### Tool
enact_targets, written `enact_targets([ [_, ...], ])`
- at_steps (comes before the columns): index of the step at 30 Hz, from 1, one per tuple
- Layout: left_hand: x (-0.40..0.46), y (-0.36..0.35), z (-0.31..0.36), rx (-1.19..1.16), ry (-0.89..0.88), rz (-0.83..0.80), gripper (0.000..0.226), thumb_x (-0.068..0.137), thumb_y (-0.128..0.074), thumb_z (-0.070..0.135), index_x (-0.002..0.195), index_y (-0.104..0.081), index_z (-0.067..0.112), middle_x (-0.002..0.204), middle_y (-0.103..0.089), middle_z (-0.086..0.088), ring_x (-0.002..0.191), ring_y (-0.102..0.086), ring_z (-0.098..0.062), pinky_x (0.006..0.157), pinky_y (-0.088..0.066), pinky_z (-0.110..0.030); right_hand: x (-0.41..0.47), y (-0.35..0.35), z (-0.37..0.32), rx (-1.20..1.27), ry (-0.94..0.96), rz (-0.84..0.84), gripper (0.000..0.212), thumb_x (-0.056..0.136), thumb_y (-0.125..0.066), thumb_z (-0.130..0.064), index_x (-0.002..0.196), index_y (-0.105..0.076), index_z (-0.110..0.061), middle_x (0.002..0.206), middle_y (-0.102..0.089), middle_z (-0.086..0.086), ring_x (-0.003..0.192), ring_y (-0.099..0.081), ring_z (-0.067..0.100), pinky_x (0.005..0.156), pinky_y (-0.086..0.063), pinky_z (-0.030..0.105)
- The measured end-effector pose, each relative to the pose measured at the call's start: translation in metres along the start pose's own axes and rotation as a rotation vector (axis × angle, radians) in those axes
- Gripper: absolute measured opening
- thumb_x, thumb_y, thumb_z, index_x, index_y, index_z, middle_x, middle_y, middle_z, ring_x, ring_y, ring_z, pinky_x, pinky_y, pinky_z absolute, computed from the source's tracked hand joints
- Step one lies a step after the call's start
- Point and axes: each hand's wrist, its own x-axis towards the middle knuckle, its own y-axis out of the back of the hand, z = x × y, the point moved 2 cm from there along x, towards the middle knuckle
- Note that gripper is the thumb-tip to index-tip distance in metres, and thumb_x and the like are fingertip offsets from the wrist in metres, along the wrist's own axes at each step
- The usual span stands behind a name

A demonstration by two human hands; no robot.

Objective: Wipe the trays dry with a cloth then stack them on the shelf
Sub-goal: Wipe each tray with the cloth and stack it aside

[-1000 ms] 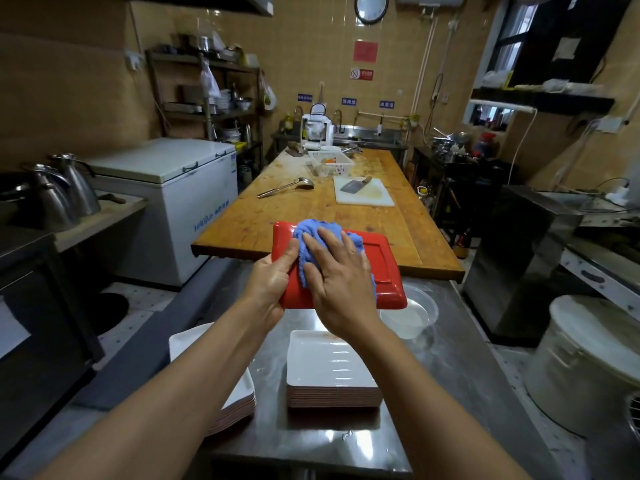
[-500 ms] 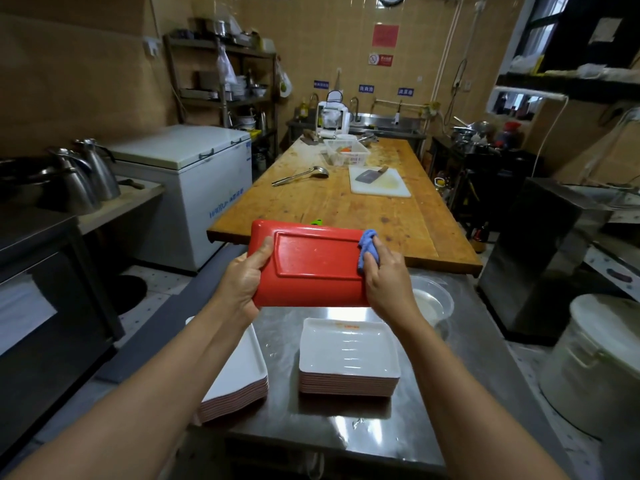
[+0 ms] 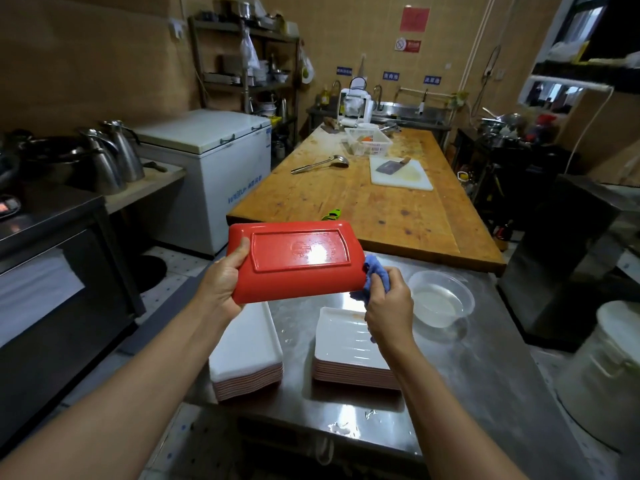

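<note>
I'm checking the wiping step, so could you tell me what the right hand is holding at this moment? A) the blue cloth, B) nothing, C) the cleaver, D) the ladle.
A: the right hand is curled round the blue cloth at the right end of the red tray, while the ladle and cleaver lie on the wooden table.

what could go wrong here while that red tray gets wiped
The red rectangular plastic tray is held in the air by the left hand alone at one short edge; its glossy underside may still be wet, so it could slip onto the stack of white trays below. The right hand with the bunched blue cloth works beside the clear plastic bowl of water and might knock it.
</note>
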Motion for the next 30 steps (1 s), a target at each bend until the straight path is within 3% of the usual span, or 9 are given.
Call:
enact_targets([
  [4,0.0,0.019,0.007,0.065,-0.056,0.062,0.028,0.091,-0.056,0.026,0.116,-0.057,0.011,0.094,-0.07,-0.011,0.072,-0.07,-0.023,0.064,-0.058,-0.04,-0.003,-0.005,0.006,-0.079,-0.031,-0.038,0.019,0.091,-0.046,-0.007,0.086,-0.055,-0.023,0.07,-0.064,0.004,0.055,-0.06,0.008,0.05,-0.047,0.022],
  [7,-0.004,0.034,0.016,0.207,-0.209,0.101,0.016,0.089,-0.06,0.023,0.099,-0.061,0.011,0.07,-0.073,-0.002,0.06,-0.069,-0.015,0.049,-0.056,-0.028,-0.002,-0.011,0.004,-0.044,-0.105,-0.089,0.019,0.087,-0.045,-0.003,0.094,-0.057,-0.016,0.076,-0.065,0.01,0.046,-0.058,0.013,0.039,-0.041,0.018],
  [11,-0.006,0.051,0.028,0.905,-0.588,0.146,0.011,0.085,-0.067,0.027,0.087,-0.066,0.017,0.07,-0.067,0.007,0.065,-0.063,-0.011,0.06,-0.048,-0.023,-0.001,-0.018,-0.003,0.042,-0.211,-0.164,0.028,0.083,-0.043,0.003,0.103,-0.056,-0.013,0.077,-0.062,0.015,0.051,-0.06,0.02,0.035,-0.036,0.017],
  [14,-0.012,0.055,0.018,1.278,-0.76,0.085,0.008,0.083,-0.069,0.027,0.082,-0.069,0.019,0.062,-0.059,0.014,0.058,-0.054,0.002,0.054,-0.039,-0.018,-0.004,-0.026,-0.003,0.036,-0.25,-0.211,0.027,0.084,-0.043,0.002,0.104,-0.054,-0.012,0.081,-0.063,0.021,0.046,-0.057,0.017,0.032,-0.033,0.016],
  [18,-0.013,0.06,-0.008,1.641,-0.792,-0.019,0.024,0.086,-0.065,0.033,0.092,-0.066,0.009,0.085,-0.065,-0.006,0.077,-0.061,-0.023,0.066,-0.046,-0.033,-0.009,-0.036,0.009,-0.005,-0.294,-0.262,0.028,0.083,-0.042,0.001,0.105,-0.054,-0.012,0.081,-0.065,0.028,0.029,-0.045,0.004,0.031,-0.031,0.015],
  [21,-0.008,0.065,-0.031,1.944,-0.742,-0.059,0.03,0.093,-0.051,0.038,0.107,-0.061,0.013,0.105,-0.063,-0.004,0.098,-0.06,-0.025,0.077,-0.048,-0.035,-0.011,-0.041,0.02,-0.032,-0.306,-0.279,0.029,0.081,-0.043,0.002,0.104,-0.055,-0.013,0.085,-0.065,0.029,0.039,-0.054,0.011,0.032,-0.033,0.015],
  [25,-0.005,0.073,-0.06,2.193,-0.606,-0.145,0.032,0.099,-0.038,0.036,0.114,-0.054,0.013,0.111,-0.057,-0.006,0.106,-0.054,-0.024,0.075,-0.043,-0.033,-0.013,-0.045,0.035,-0.055,-0.323,-0.303,0.03,0.079,-0.045,0.001,0.103,-0.055,-0.013,0.087,-0.065,0.028,0.056,-0.061,0.025,0.036,-0.034,0.019],
  [28,-0.01,0.075,-0.071,2.208,-0.734,-0.209,0.019,0.086,-0.066,0.028,0.091,-0.063,0.01,0.088,-0.061,-0.009,0.083,-0.061,-0.025,0.056,-0.047,-0.031,-0.012,-0.046,0.045,-0.068,-0.317,-0.318,0.03,0.08,-0.046,-0.001,0.105,-0.056,-0.015,0.092,-0.065,0.025,0.067,-0.06,0.028,0.042,-0.035,0.021],
  [30,-0.014,0.075,-0.077,2.23,-0.808,-0.265,0.033,0.048,-0.092,0.017,0.06,-0.062,0.011,0.057,-0.056,-0.004,0.05,-0.057,-0.021,0.033,-0.036,-0.023,-0.01,-0.046,0.05,-0.073,-0.311,-0.323,0.028,0.081,-0.047,-0.003,0.105,-0.056,-0.016,0.095,-0.065,0.025,0.076,-0.059,0.03,0.049,-0.035,0.023],
])
